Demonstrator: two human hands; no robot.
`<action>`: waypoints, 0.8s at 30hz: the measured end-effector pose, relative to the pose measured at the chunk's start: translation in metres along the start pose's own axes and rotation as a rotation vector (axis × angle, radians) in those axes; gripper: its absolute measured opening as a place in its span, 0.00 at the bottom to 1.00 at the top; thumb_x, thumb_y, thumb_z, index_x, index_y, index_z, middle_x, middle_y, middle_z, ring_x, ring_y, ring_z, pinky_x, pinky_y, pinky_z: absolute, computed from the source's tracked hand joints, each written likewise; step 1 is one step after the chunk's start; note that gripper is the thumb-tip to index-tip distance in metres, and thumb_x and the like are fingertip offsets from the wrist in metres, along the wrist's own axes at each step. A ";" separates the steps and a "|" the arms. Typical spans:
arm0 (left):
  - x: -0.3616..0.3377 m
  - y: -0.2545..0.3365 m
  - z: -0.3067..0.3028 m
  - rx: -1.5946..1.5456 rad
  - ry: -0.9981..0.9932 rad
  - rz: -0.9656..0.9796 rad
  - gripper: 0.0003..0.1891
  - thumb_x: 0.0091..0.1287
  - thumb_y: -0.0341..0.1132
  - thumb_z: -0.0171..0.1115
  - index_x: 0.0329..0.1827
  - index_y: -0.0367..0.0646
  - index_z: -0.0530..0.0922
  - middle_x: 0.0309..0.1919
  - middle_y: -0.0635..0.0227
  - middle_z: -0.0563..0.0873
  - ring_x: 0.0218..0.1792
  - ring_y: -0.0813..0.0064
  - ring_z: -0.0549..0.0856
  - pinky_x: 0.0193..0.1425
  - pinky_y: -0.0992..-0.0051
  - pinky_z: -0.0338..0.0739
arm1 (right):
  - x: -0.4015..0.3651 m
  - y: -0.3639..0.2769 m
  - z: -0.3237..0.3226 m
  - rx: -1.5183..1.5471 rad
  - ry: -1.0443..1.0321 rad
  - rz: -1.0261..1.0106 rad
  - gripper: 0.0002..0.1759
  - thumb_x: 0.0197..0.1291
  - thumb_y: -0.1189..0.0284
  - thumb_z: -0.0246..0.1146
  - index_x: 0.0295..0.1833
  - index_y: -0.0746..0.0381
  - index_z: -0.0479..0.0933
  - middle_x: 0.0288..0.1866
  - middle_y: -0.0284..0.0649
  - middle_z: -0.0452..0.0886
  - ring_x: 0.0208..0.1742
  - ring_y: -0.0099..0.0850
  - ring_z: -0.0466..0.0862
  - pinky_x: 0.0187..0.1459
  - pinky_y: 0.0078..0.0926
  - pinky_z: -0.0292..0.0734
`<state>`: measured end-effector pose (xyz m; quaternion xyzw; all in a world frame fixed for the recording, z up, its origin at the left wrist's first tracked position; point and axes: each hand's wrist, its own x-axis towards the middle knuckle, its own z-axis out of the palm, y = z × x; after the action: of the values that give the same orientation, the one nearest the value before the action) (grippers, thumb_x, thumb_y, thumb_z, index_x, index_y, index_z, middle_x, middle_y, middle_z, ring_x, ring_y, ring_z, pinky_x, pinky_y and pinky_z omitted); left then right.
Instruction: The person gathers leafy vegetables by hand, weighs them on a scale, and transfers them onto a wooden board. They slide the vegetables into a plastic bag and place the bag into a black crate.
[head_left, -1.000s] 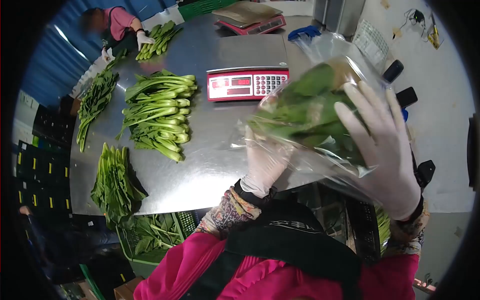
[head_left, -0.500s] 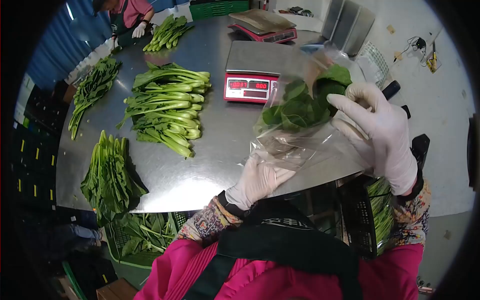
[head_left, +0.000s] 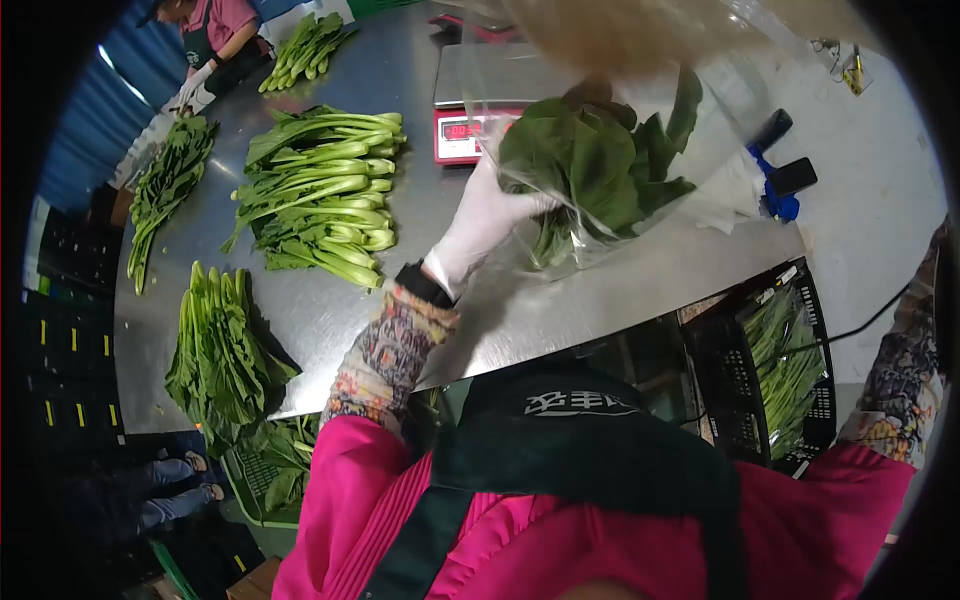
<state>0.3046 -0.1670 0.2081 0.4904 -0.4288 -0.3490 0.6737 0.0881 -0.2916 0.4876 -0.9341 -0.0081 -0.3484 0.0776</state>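
Note:
My left hand [head_left: 482,225], in a white glove, grips the side of a clear plastic bag [head_left: 555,250], with its thumb across the film and the other fingers partly hidden. Broad dark-green leafy greens [head_left: 585,165] fill the bag, which is held above the table's near edge in front of the scale [head_left: 458,135]. My right sleeve [head_left: 895,385] runs up along the right edge of the view. A blurred pale-tan shape [head_left: 640,35] close to the camera at the top may be my right hand; its fingers cannot be made out.
Several bunches of stalky greens [head_left: 335,190] lie on the metal table [head_left: 430,290]. Another person's gloved hand [head_left: 192,88] is beside a far-left bunch [head_left: 170,190]. A black crate [head_left: 825,400] of greens stands at right, a green crate [head_left: 250,475] below left.
The bag of greens has turned, with its leaves now larger in view. My left hand has moved up to its side. My right hand has left the bag, its arm swinging out right.

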 end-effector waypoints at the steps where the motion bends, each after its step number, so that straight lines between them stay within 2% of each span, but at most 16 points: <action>1: 0.012 0.001 -0.006 -0.019 0.005 -0.073 0.37 0.53 0.26 0.73 0.67 0.37 0.65 0.59 0.61 0.77 0.55 0.74 0.79 0.61 0.73 0.72 | 0.001 0.005 -0.008 -0.012 0.112 0.018 0.16 0.57 0.71 0.62 0.49 0.67 0.78 0.57 0.43 0.79 0.55 0.33 0.79 0.60 0.25 0.71; 3: 0.040 -0.007 -0.019 -0.098 0.054 -0.101 0.22 0.57 0.22 0.69 0.56 0.37 0.77 0.46 0.67 0.85 0.44 0.80 0.83 0.52 0.77 0.77 | 0.002 0.021 -0.022 -0.007 0.289 0.082 0.17 0.59 0.70 0.62 0.51 0.68 0.78 0.57 0.43 0.80 0.55 0.32 0.79 0.61 0.24 0.70; 4: 0.046 0.007 -0.020 -0.124 0.023 0.000 0.22 0.59 0.22 0.66 0.58 0.37 0.76 0.48 0.68 0.85 0.45 0.81 0.82 0.53 0.78 0.76 | 0.001 0.031 -0.026 0.002 0.361 0.131 0.17 0.60 0.70 0.61 0.52 0.68 0.77 0.57 0.43 0.80 0.55 0.32 0.79 0.61 0.24 0.70; 6: 0.047 0.039 -0.024 0.086 0.000 -0.046 0.21 0.62 0.23 0.62 0.60 0.38 0.75 0.49 0.70 0.84 0.47 0.82 0.82 0.55 0.79 0.75 | -0.006 0.051 -0.022 0.042 0.468 0.225 0.18 0.62 0.69 0.61 0.54 0.69 0.77 0.56 0.43 0.80 0.56 0.31 0.79 0.62 0.24 0.70; 9: 0.035 0.027 -0.039 0.326 -0.209 0.176 0.30 0.58 0.19 0.58 0.67 0.47 0.72 0.51 0.71 0.85 0.51 0.83 0.80 0.59 0.81 0.72 | -0.027 0.088 0.038 0.192 0.479 0.426 0.19 0.66 0.69 0.59 0.57 0.70 0.77 0.56 0.43 0.81 0.57 0.30 0.79 0.63 0.24 0.69; 10: 0.024 0.025 -0.040 0.538 -0.296 0.407 0.36 0.51 0.19 0.57 0.68 0.54 0.72 0.52 0.67 0.84 0.46 0.78 0.82 0.53 0.79 0.75 | -0.030 0.091 0.064 0.313 0.474 0.464 0.18 0.66 0.69 0.60 0.57 0.69 0.76 0.55 0.43 0.81 0.56 0.28 0.79 0.62 0.23 0.70; 12: -0.012 0.006 -0.047 0.978 -0.457 0.434 0.38 0.48 0.24 0.60 0.68 0.62 0.71 0.32 0.64 0.79 0.31 0.64 0.76 0.38 0.69 0.74 | -0.048 0.114 0.143 0.536 0.513 0.630 0.20 0.62 0.71 0.65 0.57 0.68 0.77 0.53 0.40 0.83 0.55 0.29 0.80 0.60 0.23 0.70; 13: -0.033 -0.015 -0.044 1.071 -0.549 0.449 0.38 0.49 0.26 0.62 0.68 0.60 0.70 0.28 0.65 0.72 0.35 0.64 0.76 0.42 0.67 0.74 | -0.056 0.121 0.176 0.307 0.445 0.524 0.17 0.61 0.71 0.65 0.54 0.68 0.79 0.56 0.41 0.81 0.58 0.29 0.78 0.61 0.24 0.69; 14: -0.058 -0.030 -0.041 1.173 -0.707 0.302 0.39 0.50 0.31 0.65 0.70 0.58 0.67 0.44 0.64 0.78 0.50 0.61 0.77 0.57 0.62 0.72 | -0.064 0.116 0.208 0.445 0.410 0.507 0.14 0.60 0.72 0.64 0.50 0.66 0.79 0.57 0.43 0.80 0.59 0.32 0.77 0.61 0.25 0.69; 16: -0.113 -0.071 -0.038 1.325 -0.803 0.359 0.39 0.52 0.36 0.67 0.72 0.56 0.64 0.63 0.63 0.72 0.68 0.58 0.67 0.71 0.54 0.59 | -0.085 0.152 0.273 0.253 -0.021 0.460 0.18 0.56 0.77 0.60 0.53 0.62 0.78 0.64 0.47 0.74 0.67 0.42 0.72 0.68 0.30 0.65; 18: -0.148 -0.059 -0.023 1.255 -0.742 0.122 0.38 0.56 0.36 0.66 0.73 0.54 0.62 0.73 0.62 0.61 0.75 0.56 0.56 0.75 0.49 0.50 | -0.101 0.152 0.308 0.164 -0.453 0.657 0.31 0.53 0.81 0.53 0.67 0.62 0.68 0.75 0.50 0.58 0.75 0.44 0.58 0.73 0.32 0.55; 19: -0.165 -0.058 -0.015 1.191 -0.541 0.095 0.39 0.53 0.38 0.69 0.72 0.54 0.64 0.72 0.67 0.63 0.75 0.59 0.56 0.76 0.50 0.50 | -0.109 0.155 0.319 0.180 -0.360 0.621 0.30 0.54 0.81 0.52 0.66 0.62 0.68 0.74 0.51 0.59 0.75 0.44 0.59 0.73 0.31 0.55; 20: -0.183 -0.053 -0.007 1.089 -0.301 0.036 0.33 0.56 0.36 0.68 0.68 0.48 0.68 0.68 0.63 0.71 0.70 0.61 0.68 0.73 0.56 0.60 | -0.121 0.156 0.329 0.194 -0.269 0.592 0.30 0.54 0.81 0.51 0.66 0.63 0.68 0.74 0.52 0.60 0.75 0.44 0.60 0.73 0.31 0.55; 22: -0.222 -0.070 0.024 0.439 0.319 -0.280 0.22 0.61 0.34 0.67 0.59 0.42 0.75 0.54 0.60 0.82 0.56 0.66 0.81 0.63 0.68 0.72 | -0.138 0.138 0.319 0.275 -0.153 0.576 0.28 0.56 0.78 0.51 0.65 0.64 0.69 0.69 0.52 0.68 0.70 0.44 0.68 0.70 0.31 0.62; 23: -0.232 -0.072 0.039 0.473 0.421 -0.361 0.16 0.63 0.35 0.67 0.51 0.38 0.78 0.39 0.63 0.87 0.42 0.75 0.86 0.51 0.77 0.78 | -0.153 0.129 0.313 0.417 -0.135 0.608 0.25 0.58 0.76 0.52 0.63 0.65 0.71 0.64 0.50 0.73 0.65 0.41 0.73 0.66 0.30 0.65; 24: -0.244 -0.083 0.048 0.446 0.383 -0.620 0.15 0.65 0.38 0.65 0.48 0.36 0.79 0.34 0.66 0.87 0.38 0.79 0.85 0.48 0.78 0.78 | -0.169 0.119 0.303 0.555 -0.113 0.642 0.22 0.60 0.74 0.53 0.60 0.65 0.73 0.59 0.48 0.79 0.61 0.38 0.78 0.63 0.28 0.69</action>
<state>0.1618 0.0102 0.0782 0.7859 -0.1931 -0.3362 0.4818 0.1651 -0.3568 0.1347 -0.8505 0.1857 -0.2395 0.4300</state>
